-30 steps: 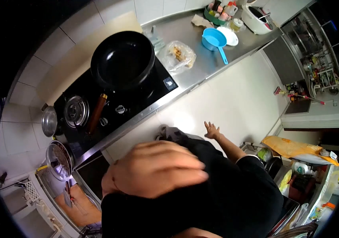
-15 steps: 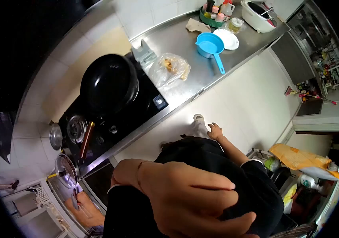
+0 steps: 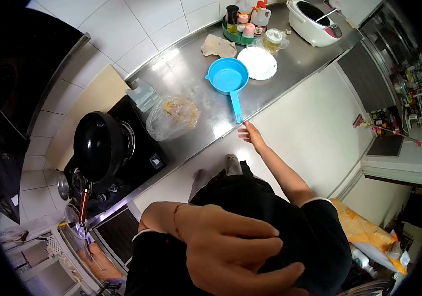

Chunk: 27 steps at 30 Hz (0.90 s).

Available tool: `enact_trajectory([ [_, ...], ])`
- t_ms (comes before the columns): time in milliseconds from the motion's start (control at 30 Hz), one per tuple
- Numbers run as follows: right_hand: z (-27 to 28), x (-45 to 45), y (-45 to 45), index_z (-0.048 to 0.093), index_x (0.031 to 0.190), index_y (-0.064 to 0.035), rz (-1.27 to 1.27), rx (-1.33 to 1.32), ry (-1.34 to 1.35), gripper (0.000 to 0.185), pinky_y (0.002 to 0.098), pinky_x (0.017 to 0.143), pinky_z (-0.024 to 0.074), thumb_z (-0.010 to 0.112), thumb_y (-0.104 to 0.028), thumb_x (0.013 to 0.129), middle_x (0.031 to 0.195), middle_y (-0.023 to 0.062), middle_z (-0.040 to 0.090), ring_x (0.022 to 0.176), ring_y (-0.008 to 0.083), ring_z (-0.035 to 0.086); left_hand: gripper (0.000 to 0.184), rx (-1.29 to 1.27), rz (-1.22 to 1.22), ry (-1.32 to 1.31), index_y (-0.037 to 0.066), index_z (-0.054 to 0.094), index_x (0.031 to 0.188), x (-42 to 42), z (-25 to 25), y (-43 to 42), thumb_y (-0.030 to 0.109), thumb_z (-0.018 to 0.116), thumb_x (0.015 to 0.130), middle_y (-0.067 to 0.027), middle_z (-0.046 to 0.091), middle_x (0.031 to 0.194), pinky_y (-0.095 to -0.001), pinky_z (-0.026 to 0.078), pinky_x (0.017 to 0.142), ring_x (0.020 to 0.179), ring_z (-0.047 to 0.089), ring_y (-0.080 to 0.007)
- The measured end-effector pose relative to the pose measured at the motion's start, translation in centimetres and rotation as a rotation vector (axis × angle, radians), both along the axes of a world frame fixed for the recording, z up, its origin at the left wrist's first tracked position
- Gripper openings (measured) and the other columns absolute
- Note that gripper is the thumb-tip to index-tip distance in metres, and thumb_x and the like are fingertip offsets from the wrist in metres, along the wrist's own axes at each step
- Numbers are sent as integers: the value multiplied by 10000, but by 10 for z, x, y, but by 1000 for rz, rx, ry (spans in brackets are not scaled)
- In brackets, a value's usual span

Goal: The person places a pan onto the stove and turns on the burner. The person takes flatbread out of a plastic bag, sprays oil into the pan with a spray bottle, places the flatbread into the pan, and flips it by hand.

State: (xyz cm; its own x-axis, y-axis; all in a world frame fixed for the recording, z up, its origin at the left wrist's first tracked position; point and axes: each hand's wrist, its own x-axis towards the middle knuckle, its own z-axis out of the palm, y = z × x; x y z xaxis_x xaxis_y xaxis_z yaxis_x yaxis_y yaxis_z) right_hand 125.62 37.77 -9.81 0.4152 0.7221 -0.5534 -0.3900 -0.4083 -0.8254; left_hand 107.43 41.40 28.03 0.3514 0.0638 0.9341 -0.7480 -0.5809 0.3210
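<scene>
My right hand point(image 3: 253, 136) reaches forward over the counter's front edge, fingers open and slightly blurred. Its fingertips are close to the handle end of a blue plastic water ladle point(image 3: 228, 76); whether they touch I cannot tell. The ladle lies on the steel counter point(image 3: 206, 133), its bowl overlapping a white plate point(image 3: 258, 63). Large and near the camera, my left hand point(image 3: 233, 241) is held before my body. Its fingers are loosely bent and apart, and nothing shows in them; the palm is hidden. Left of the ladle sits a clear plastic bag point(image 3: 174, 117) with brownish food inside.
A black wok point(image 3: 97, 145) with a wooden handle stands on the stove point(image 3: 141, 153). Farther back are a crumpled cloth point(image 3: 218, 46), a green tray of bottles point(image 3: 235, 37), a lidded jar point(image 3: 272, 40) and a white rice cooker point(image 3: 314, 24).
My right hand has stretched forward from beside my body to near the ladle's handle. The view has shifted, bringing the counter closer. My left hand stays about the same.
</scene>
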Motion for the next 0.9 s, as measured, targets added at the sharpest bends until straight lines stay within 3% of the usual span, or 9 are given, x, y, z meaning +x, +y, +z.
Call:
enact_trajectory([
  [167, 10, -8, 70, 335, 1164, -68, -143, -25, 45, 561, 255, 575, 408, 595, -321, 736, 771, 68, 536, 665, 122, 510, 212, 299, -170, 894, 63, 568, 901, 10, -54, 28, 146, 506, 715, -90, 533, 844, -277, 436, 586, 651, 519, -165],
  [233, -28, -4, 86, 345, 1141, -73, -175, -5, -107, 501, 230, 462, 367, 599, -224, 736, 709, 46, 498, 544, 110, 451, 184, 172, 273, 990, 43, 535, 903, 10, -141, 64, 111, 452, 753, -83, 558, 875, -318, 442, 610, 732, 538, -205],
  [300, -28, 1, 92, 362, 1114, -67, -170, -25, -214, 445, 220, 401, 336, 587, -164, 742, 648, 25, 464, 459, 97, 403, 279, -461, 596, 1068, 35, 510, 986, -7, -239, 107, 59, 528, 708, -116, 544, 911, -316, 438, 671, 786, 533, -243],
  [333, -14, 8, 90, 372, 1115, -75, -123, -29, -103, 438, 211, 405, 343, 586, -170, 744, 656, 23, 485, 481, 95, 417, 294, -262, 981, 958, 22, 501, 995, -20, -296, 128, 108, 551, 718, -132, 536, 925, -339, 439, 673, 788, 527, -272],
  [433, 9, 23, 85, 344, 1166, -50, -78, -57, -21, 545, 248, 556, 397, 575, -296, 739, 818, 69, 514, 621, 110, 481, 351, -114, 1468, 974, 1, 482, 999, -44, -366, 162, 164, 569, 700, -191, 534, 890, -399, 347, 816, 819, 518, -327],
  [533, 4, 24, 63, 333, 1180, -77, -184, -103, -17, 615, 295, 663, 399, 506, -469, 740, 986, 80, 476, 750, 154, 497, 285, -257, 1172, 1598, 0, 525, 902, -50, -376, 173, 192, 570, 696, -201, 554, 812, -384, 380, 773, 788, 531, -322],
  [600, -19, 24, 38, 321, 1192, -99, -266, -113, 80, 667, 341, 736, 385, 452, -561, 729, 1085, 85, 453, 860, 190, 490, 220, -221, 997, 1638, 4, 544, 816, -35, -393, 173, 176, 562, 681, -189, 564, 782, -377, 398, 734, 772, 539, -308],
  [700, -37, 7, 2, 317, 1204, -97, -179, -328, 139, 642, 357, 798, 355, 404, -547, 756, 1059, 98, 489, 922, 211, 470, 134, -56, 902, 1268, 0, 560, 701, -1, -384, 146, 125, 540, 656, -170, 568, 763, -373, 420, 675, 725, 550, -286],
  [900, -43, -24, 24, 469, 1081, -108, 102, -311, 12, 369, 336, 766, 377, 374, -355, 824, 1009, 51, 512, 871, 179, 474, 147, -81, 646, 1175, 25, 558, 786, 15, -370, 104, 138, 526, 697, -146, 545, 840, -371, 406, 713, 807, 515, -295],
])
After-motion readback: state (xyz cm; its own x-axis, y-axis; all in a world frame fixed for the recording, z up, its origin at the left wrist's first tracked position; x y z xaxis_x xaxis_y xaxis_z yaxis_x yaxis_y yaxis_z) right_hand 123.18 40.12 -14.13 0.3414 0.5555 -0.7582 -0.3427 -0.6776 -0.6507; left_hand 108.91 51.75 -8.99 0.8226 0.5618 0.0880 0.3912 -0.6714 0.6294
